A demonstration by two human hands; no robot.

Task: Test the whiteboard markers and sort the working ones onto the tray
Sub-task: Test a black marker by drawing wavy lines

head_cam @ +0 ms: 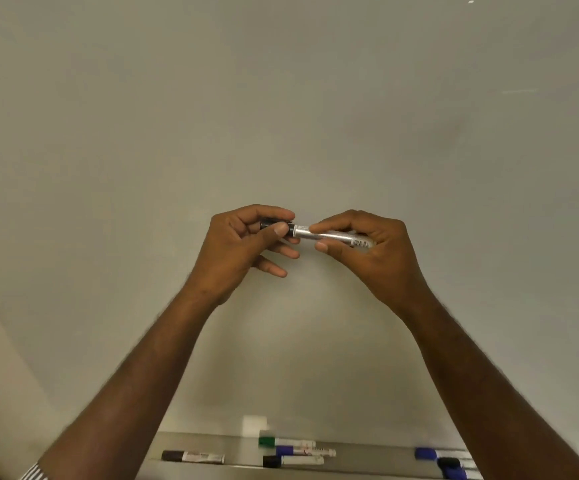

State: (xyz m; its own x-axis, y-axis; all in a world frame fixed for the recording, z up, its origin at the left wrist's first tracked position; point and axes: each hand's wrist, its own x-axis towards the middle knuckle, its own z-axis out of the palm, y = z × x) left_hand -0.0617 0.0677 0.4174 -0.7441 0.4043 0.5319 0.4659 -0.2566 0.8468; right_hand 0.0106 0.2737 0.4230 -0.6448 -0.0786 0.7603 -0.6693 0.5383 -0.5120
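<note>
Holding a silver-barrelled marker (329,234) level at the centre of the frame, I have both hands raised before the whiteboard (281,98). My left hand (246,244) pinches its black cap (276,226) between thumb and forefinger, the other fingers loosely apart; my right hand (367,247) has fingers curled round the barrel. Along the bottom edge runs the tray (239,445), carrying a dark-capped marker (193,456) at left, a cluster of three markers (295,451) with green, blue and black caps in the middle, and more markers (449,462) at lower right.
</note>
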